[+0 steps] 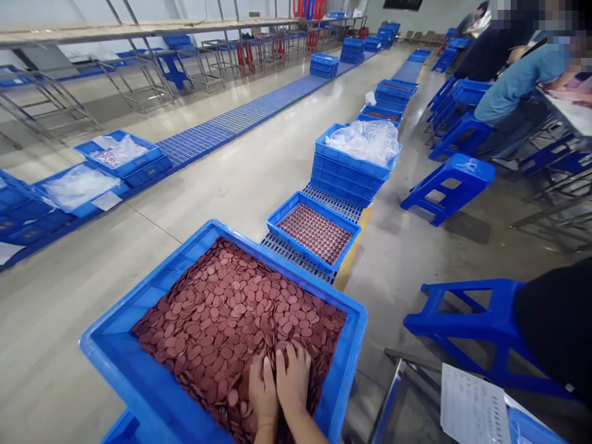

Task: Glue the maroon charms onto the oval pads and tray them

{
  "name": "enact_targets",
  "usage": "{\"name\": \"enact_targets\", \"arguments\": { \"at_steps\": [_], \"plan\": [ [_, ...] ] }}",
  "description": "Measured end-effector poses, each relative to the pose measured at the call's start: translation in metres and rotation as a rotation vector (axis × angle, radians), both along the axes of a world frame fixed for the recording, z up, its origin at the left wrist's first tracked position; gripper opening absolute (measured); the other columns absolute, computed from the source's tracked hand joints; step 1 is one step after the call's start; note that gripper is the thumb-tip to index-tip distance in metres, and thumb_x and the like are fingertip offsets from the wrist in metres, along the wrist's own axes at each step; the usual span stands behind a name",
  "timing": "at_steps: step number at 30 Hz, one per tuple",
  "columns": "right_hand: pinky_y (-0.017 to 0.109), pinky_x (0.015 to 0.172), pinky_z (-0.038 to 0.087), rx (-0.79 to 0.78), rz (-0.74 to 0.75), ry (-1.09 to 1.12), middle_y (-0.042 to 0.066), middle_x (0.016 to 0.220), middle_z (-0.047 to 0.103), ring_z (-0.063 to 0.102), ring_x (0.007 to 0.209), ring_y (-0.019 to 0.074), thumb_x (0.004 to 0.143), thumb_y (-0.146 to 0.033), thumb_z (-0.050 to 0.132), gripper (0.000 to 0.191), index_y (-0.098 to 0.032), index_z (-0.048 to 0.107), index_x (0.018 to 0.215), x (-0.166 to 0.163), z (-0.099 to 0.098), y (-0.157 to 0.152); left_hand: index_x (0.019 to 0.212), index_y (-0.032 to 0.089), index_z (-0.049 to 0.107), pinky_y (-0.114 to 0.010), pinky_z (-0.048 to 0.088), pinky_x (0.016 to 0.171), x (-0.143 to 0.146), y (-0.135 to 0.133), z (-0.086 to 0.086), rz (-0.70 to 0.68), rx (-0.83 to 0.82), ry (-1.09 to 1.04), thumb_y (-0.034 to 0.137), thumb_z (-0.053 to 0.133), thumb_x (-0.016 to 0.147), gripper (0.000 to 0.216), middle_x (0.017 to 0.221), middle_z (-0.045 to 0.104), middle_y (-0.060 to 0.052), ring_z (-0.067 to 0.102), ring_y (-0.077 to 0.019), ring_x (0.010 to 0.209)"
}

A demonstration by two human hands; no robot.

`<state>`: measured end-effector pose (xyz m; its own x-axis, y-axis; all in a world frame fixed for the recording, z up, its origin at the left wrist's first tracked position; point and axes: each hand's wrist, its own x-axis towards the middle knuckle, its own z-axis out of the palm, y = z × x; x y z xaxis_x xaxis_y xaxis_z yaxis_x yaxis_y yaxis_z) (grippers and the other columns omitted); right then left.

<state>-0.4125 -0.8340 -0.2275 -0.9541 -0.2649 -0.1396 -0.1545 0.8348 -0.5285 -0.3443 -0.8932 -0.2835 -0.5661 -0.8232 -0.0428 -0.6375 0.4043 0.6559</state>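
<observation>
A large blue plastic tray [115,345] is filled with many small, flat, reddish-brown oval discs [222,302]. Toward the near right part of the pile, my left hand [263,388] and my right hand [293,373] lie side by side, thumbs close together. Both have their fingers bent down into the discs, with a clump of them gathered at the fingertips. The fingertips themselves are partly buried. Part of another blue container shows under the tray's near left corner.
Beyond my tray, a smaller blue tray [309,233] holds discs in neat rows. Stacked blue trays [346,176] topped with clear plastic bags stand behind it. Blue stools [451,185] and seated people are at the right. Paper sheets [474,404] lie at the lower right.
</observation>
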Motion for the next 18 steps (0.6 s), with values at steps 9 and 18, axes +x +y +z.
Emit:
{"name": "enact_targets", "arguments": {
  "at_steps": [9, 18],
  "plan": [
    [0.060, 0.108, 0.034, 0.073, -0.211, -0.002, 0.011, 0.149, 0.039, 0.041, 0.133, 0.0338, 0.094, -0.038, 0.062, 0.046, -0.022, 0.051, 0.135, -0.039, -0.005, 0.008, 0.124, 0.010, 0.064, -0.068, 0.025, 0.108, -0.015, 0.002, 0.016, 0.135, -0.087, -0.126, 0.049, 0.041, 0.091, 0.057, 0.146, 0.045, -0.026, 0.029, -0.0455, 0.142],
    [0.046, 0.093, 0.051, -0.104, -0.116, -0.164, 0.009, 0.123, 0.060, 0.059, 0.108, 0.0239, 0.095, -0.037, 0.061, 0.027, -0.019, 0.062, 0.115, -0.010, 0.009, 0.000, 0.108, 0.014, 0.072, -0.050, 0.042, 0.104, -0.010, -0.001, 0.009, -0.002, -0.009, 0.001, 0.048, 0.035, 0.091, 0.054, 0.121, 0.067, -0.020, 0.057, -0.0339, 0.121]
  ]
}}
